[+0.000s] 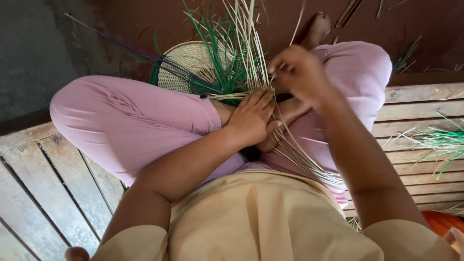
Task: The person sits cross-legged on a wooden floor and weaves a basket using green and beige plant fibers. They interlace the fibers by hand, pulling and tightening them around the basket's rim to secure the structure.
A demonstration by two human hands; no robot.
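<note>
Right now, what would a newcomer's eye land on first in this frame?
The fan of pale straw and green reed strips at top centre, rising from a round woven straw piece. Just below, the left hand presses flat on the strips while the right hand pinches some. Pink trousers of crossed legs fill the middle, over a wooden slatted bench.

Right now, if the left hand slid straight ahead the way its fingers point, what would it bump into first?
Probably the pale straw strands: the left hand already rests on them, fingers aimed toward the right hand just beyond. Depth is hard to judge.
</note>
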